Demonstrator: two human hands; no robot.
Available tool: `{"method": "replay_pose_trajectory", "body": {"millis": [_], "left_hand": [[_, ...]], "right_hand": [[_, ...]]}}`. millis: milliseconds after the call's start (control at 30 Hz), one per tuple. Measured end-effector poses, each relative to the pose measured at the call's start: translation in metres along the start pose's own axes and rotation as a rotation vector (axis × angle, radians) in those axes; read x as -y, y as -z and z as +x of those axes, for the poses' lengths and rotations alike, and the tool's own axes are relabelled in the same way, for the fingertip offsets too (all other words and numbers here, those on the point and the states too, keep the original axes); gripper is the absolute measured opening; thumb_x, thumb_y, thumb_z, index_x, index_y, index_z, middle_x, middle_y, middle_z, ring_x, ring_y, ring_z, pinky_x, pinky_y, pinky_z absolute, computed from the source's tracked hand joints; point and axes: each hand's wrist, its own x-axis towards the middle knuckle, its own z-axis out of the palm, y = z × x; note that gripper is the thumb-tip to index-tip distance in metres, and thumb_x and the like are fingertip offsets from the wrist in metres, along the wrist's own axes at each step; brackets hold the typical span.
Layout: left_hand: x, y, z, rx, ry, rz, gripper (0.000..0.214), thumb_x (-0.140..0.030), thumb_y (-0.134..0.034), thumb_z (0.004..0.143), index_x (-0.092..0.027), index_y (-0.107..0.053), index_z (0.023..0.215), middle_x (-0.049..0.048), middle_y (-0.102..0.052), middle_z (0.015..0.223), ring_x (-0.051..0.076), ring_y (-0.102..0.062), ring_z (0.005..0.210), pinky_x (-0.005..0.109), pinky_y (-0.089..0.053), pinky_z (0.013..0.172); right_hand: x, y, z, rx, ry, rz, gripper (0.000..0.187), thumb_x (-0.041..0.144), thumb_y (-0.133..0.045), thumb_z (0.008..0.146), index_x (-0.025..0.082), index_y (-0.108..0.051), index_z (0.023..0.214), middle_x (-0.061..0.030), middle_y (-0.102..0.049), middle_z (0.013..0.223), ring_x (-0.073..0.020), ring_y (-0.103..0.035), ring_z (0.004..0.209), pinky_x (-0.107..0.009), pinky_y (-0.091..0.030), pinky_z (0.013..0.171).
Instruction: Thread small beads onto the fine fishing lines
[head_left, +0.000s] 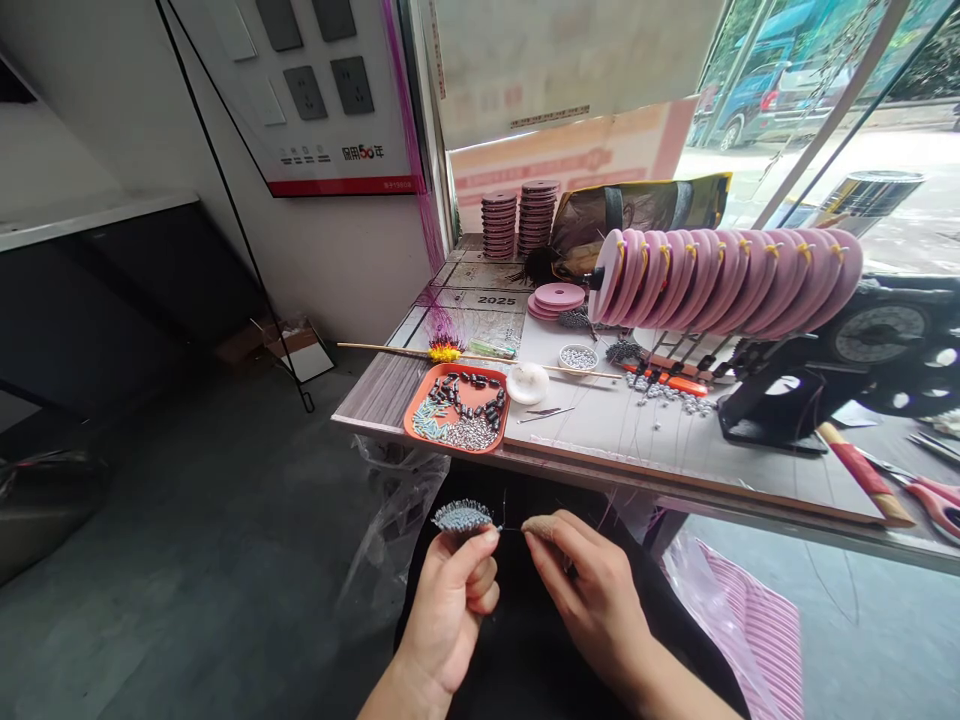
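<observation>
Above my lap, my left hand (463,585) pinches a bundle of small blue-grey pieces (461,516) fanned out in a dome over its thumb and fingers. A thin dark line (511,529) runs from the left fingertips across to my right hand (581,565), whose thumb and forefinger are pressed together on its end. What else may lie inside either hand is hidden. Just beyond, at the table edge, an orange tray (406,418) holds black cylinders, light-blue tubes and small silver beads.
A white round piece (528,382) and a bowl of beads (578,358) stand past the tray. Pink discs (727,280) sit on a black machine (795,390) at right. Scissors (926,490) lie at the right edge. A thin stick (382,348) overhangs the table's left side.
</observation>
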Motion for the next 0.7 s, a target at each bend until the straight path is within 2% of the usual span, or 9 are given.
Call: {"method": "replay_pose_trajectory", "body": {"millis": [267,333,433,467,533,600,700], "left_hand": [[0.001,0.000,0.001,-0.005,-0.050,0.106,0.020,-0.021,-0.074,0.060,-0.015,-0.056,0.062,-0.0134,-0.020,0.042,0.002,-0.011,0.039,0.016,-0.013,0.037],[0.001,0.001,0.001,0.000,-0.072,0.137,0.020,-0.023,-0.074,0.061,-0.014,-0.056,0.063,-0.0127,-0.022,0.043,0.002,-0.013,0.039,0.016,-0.013,0.037],[0.003,0.001,0.000,-0.021,-0.133,0.202,0.021,-0.024,-0.075,0.061,-0.013,-0.058,0.066,-0.0095,-0.034,0.046,0.002,-0.021,0.041,0.016,-0.019,0.039],[0.004,0.001,-0.001,-0.038,-0.148,0.221,0.021,-0.024,-0.076,0.061,-0.013,-0.059,0.068,-0.0080,-0.039,0.049,0.003,-0.026,0.043,0.017,-0.022,0.040],[0.006,0.000,-0.004,-0.052,-0.158,0.238,0.021,-0.024,-0.075,0.062,-0.013,-0.060,0.070,-0.0048,-0.049,0.054,0.005,-0.035,0.046,0.018,-0.029,0.042],[0.006,-0.001,-0.007,-0.025,-0.154,0.192,0.019,-0.024,-0.074,0.064,-0.014,-0.062,0.074,-0.0013,-0.057,0.063,0.008,-0.046,0.054,0.020,-0.038,0.050],[-0.005,-0.003,-0.007,0.075,-0.103,0.016,0.017,-0.025,-0.073,0.066,-0.013,-0.063,0.073,0.0021,-0.062,0.070,0.014,-0.055,0.069,0.026,-0.046,0.067]], "right_hand": [[0.003,0.001,0.000,0.003,-0.014,0.002,0.018,0.018,-0.043,0.088,0.018,-0.059,0.080,-0.0021,-0.057,0.065,-0.0122,-0.055,0.055,-0.021,-0.045,0.052],[0.003,0.002,-0.001,-0.008,-0.015,0.021,0.014,0.018,-0.046,0.087,0.018,-0.059,0.091,-0.0037,-0.061,0.073,-0.0131,-0.058,0.061,-0.021,-0.048,0.057],[0.005,0.003,0.001,0.012,-0.029,0.052,0.028,0.023,-0.051,0.084,0.016,-0.053,0.111,-0.0048,-0.062,0.081,-0.0136,-0.058,0.063,-0.022,-0.048,0.059],[0.006,0.003,0.002,0.051,-0.043,0.057,0.027,0.025,-0.051,0.084,0.016,-0.054,0.109,-0.0030,-0.061,0.075,-0.0130,-0.056,0.058,-0.021,-0.047,0.055],[0.008,0.003,0.004,0.162,-0.091,0.069,0.017,0.029,-0.047,0.086,0.017,-0.060,0.091,0.0006,-0.057,0.061,-0.0115,-0.051,0.050,-0.020,-0.041,0.048],[0.010,0.003,0.005,0.246,-0.122,0.059,0.023,0.028,-0.044,0.088,0.018,-0.057,0.073,0.0011,-0.055,0.056,-0.0108,-0.050,0.049,-0.019,-0.038,0.048],[0.014,0.005,0.004,0.282,-0.023,0.000,0.026,0.023,-0.041,0.088,0.018,-0.050,0.065,0.0007,-0.052,0.056,-0.0104,-0.047,0.049,-0.020,-0.036,0.049]]}}
